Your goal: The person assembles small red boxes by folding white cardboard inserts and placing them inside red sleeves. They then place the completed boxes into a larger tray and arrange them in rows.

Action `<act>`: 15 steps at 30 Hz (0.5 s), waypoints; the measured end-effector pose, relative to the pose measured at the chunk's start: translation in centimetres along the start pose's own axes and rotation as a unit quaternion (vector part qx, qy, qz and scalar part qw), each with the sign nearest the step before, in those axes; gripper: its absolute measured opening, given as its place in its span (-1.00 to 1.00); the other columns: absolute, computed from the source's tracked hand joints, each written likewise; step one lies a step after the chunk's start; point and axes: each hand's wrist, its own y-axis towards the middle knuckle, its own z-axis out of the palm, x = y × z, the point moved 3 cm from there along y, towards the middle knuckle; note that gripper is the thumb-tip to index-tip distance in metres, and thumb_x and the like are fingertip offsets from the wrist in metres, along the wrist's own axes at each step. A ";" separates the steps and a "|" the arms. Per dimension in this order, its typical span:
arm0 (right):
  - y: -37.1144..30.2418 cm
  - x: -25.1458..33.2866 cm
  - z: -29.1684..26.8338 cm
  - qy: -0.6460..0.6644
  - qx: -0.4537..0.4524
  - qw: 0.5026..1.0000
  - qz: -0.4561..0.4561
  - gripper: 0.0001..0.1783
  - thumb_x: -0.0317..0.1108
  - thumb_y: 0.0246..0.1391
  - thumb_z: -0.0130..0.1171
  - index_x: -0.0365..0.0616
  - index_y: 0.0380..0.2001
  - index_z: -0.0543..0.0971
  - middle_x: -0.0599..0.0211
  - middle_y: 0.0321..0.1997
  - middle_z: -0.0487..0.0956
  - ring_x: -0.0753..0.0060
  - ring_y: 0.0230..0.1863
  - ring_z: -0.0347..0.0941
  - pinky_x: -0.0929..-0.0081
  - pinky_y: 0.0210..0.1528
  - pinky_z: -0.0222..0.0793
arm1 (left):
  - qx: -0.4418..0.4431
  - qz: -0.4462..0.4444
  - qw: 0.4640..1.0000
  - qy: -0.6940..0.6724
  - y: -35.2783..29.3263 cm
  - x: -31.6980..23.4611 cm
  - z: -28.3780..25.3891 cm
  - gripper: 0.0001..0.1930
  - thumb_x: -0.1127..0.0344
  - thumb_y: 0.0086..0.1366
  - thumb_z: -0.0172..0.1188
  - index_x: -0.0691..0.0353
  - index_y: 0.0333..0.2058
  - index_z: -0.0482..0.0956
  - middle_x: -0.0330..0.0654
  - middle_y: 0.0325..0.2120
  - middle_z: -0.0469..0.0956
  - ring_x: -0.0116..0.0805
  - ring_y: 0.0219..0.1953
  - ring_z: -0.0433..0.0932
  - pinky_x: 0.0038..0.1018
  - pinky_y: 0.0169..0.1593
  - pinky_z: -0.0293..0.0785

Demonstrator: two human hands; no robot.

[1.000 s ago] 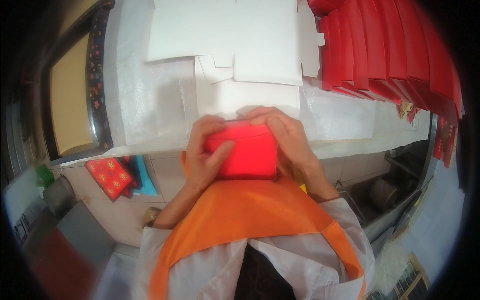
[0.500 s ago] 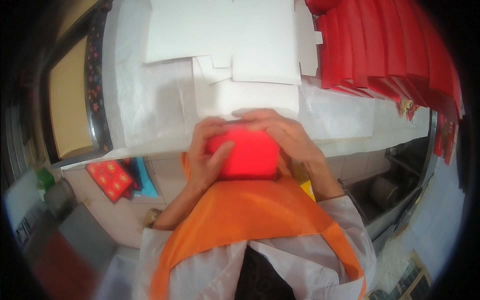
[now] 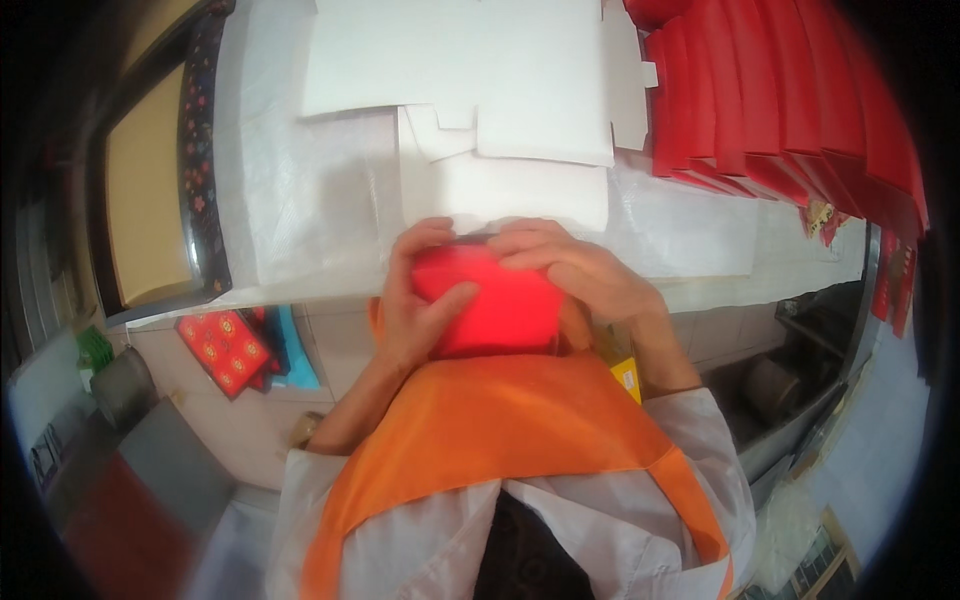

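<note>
A red box (image 3: 503, 312) is held close against my orange apron, just off the table's near edge. My left hand (image 3: 423, 290) wraps its left side, with the thumb lying across the red face and the fingers over the far edge. Along the far right edge, my right hand (image 3: 575, 262) bends over the box, its fingertips pressing near the top rim. Flat white cardboard blanks (image 3: 460, 75) with cut tabs lie on the table directly beyond both hands. The underside of the red box is hidden.
Several red boxes (image 3: 765, 95) stand in a row at the far right. A dark-framed tan panel (image 3: 150, 190) with a flowered strip borders the table's left. Below the table, a red patterned packet (image 3: 222, 352) lies at left and a dark bin (image 3: 765, 390) stands at right.
My right hand's fingers have shifted slightly along the top edge of the red box. The box stays in both hands, and the whole view has moved a little.
</note>
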 end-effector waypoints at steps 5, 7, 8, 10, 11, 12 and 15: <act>0.2 0.3 -0.1 0.000 -0.062 0.991 0.115 -0.68 -0.42 0.15 -0.24 -0.25 -0.08 0.40 0.17 0.04 0.36 0.28 0.11 0.23 0.45 0.18 0.06 | 0.035 -0.003 0.999 0.013 0.2 -0.5 0.4 -0.52 0.46 -0.11 0.27 0.23 -0.15 0.31 -0.11 -0.05 0.29 -0.26 0.02 0.26 -0.44 0.09 0.15; 0.3 -0.2 0.3 0.015 -0.062 0.992 0.113 -0.68 -0.41 0.16 -0.25 -0.25 -0.08 0.40 0.17 0.05 0.36 0.29 0.12 0.22 0.45 0.17 0.07 | 0.021 -0.004 1.000 0.016 0.1 -0.5 0.4 -0.54 0.47 -0.10 0.26 0.23 -0.17 0.33 -0.11 -0.05 0.28 -0.27 0.03 0.25 -0.44 0.09 0.15; 0.2 -0.3 0.3 0.021 -0.063 0.991 0.114 -0.68 -0.40 0.17 -0.25 -0.25 -0.08 0.40 0.17 0.05 0.36 0.30 0.12 0.22 0.45 0.17 0.07 | 0.015 -0.004 1.000 0.015 0.1 -0.5 0.4 -0.56 0.47 -0.10 0.26 0.23 -0.19 0.33 -0.11 -0.05 0.28 -0.27 0.03 0.25 -0.44 0.09 0.15; 0.3 0.2 0.3 0.035 -0.037 0.993 0.105 -0.66 -0.36 0.17 -0.28 -0.31 -0.11 0.41 0.13 0.05 0.35 0.28 0.14 0.20 0.41 0.19 0.04 | 0.007 -0.013 1.000 0.011 -0.3 0.1 0.2 -0.61 0.49 -0.10 0.25 0.23 -0.23 0.36 -0.12 -0.07 0.30 -0.28 0.02 0.26 -0.44 0.09 0.15; 0.3 0.3 0.2 0.043 -0.024 0.994 0.100 -0.64 -0.35 0.18 -0.29 -0.34 -0.12 0.41 0.11 0.05 0.35 0.27 0.14 0.19 0.39 0.20 0.03 | 0.002 -0.018 1.000 0.010 -0.4 0.3 0.1 -0.63 0.49 -0.09 0.25 0.24 -0.26 0.37 -0.12 -0.08 0.31 -0.28 0.01 0.27 -0.45 0.09 0.15; 0.0 -0.1 0.1 0.111 -0.028 0.988 0.106 -0.64 -0.34 0.18 -0.29 -0.34 -0.13 0.42 0.11 0.05 0.35 0.26 0.14 0.19 0.38 0.20 0.03 | 0.001 -0.022 1.000 0.005 -0.4 0.3 0.1 -0.66 0.50 -0.09 0.24 0.24 -0.28 0.37 -0.13 -0.09 0.32 -0.28 0.00 0.28 -0.45 0.08 0.16; -0.6 -0.8 0.1 0.216 -0.047 0.969 0.107 -0.63 -0.32 0.19 -0.30 -0.35 -0.17 0.44 0.09 0.05 0.35 0.23 0.15 0.19 0.35 0.20 0.02 | -0.008 -0.030 0.999 -0.008 -0.5 -0.1 0.2 -0.70 0.51 -0.08 0.23 0.24 -0.33 0.38 -0.14 -0.14 0.35 -0.29 -0.03 0.31 -0.47 0.07 0.17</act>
